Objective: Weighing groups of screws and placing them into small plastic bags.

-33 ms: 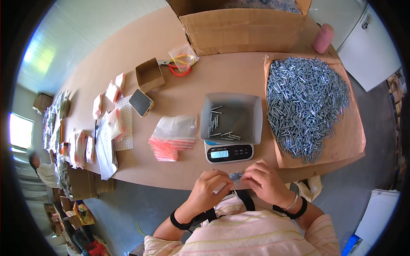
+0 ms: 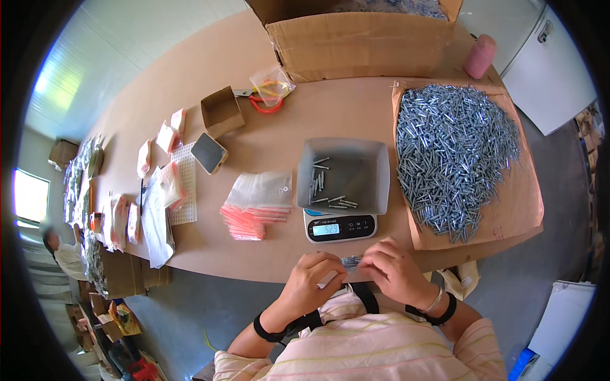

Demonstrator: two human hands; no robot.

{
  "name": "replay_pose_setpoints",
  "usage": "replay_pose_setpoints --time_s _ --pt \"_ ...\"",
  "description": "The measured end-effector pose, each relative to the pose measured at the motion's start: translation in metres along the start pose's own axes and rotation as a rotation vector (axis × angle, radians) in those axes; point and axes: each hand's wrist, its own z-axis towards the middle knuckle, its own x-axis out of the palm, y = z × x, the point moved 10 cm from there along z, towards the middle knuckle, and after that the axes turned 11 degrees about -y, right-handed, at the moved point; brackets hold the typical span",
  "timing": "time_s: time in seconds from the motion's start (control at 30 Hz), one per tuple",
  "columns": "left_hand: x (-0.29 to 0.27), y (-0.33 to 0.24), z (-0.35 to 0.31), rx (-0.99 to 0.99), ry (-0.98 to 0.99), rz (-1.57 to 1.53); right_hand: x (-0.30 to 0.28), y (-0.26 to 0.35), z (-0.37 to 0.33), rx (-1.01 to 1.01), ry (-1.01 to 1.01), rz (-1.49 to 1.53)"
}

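Observation:
At the table's near edge, a small clear plastic bag [image 2: 351,261] with grey metal screws in it lies between my hands. My left hand [image 2: 312,279] pinches its left side, thumb against fingertips. On the other side, my right hand [image 2: 395,273] is closed with its fingertips on the bag's edge. Just beyond stands a digital scale [image 2: 341,228] with a lit display. It bears a grey plastic tray [image 2: 375,174] holding several loose screws [image 2: 319,184]. A stack of clear zip bags with red-pink edges [image 2: 257,203] lies left of the scale.
A big heap of screws [image 2: 454,159] covers brown paper [image 2: 508,216] at right. Behind stand a large cardboard box [image 2: 362,47] and a pink bottle [image 2: 480,57]. Leftward are red-handled scissors [image 2: 267,106], a small open box [image 2: 222,114], a phone [image 2: 209,153] and bag bundles [image 2: 116,222]. A person [image 2: 67,254] is far left.

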Motion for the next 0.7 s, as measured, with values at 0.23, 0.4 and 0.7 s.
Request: replay_pose_setpoints --time_s 0.23,0.4,0.7 --pt "0.008 -0.012 0.009 0.132 -0.039 0.056 0.003 0.016 0.008 -0.098 -0.028 -0.093" --pt "0.001 -0.021 -0.001 0.233 -0.005 0.160 0.006 0.026 0.008 -0.168 0.068 -0.132" --pt "-0.080 -0.036 0.039 0.218 -0.128 0.107 -0.111 0.052 0.084 0.050 -0.116 0.012"
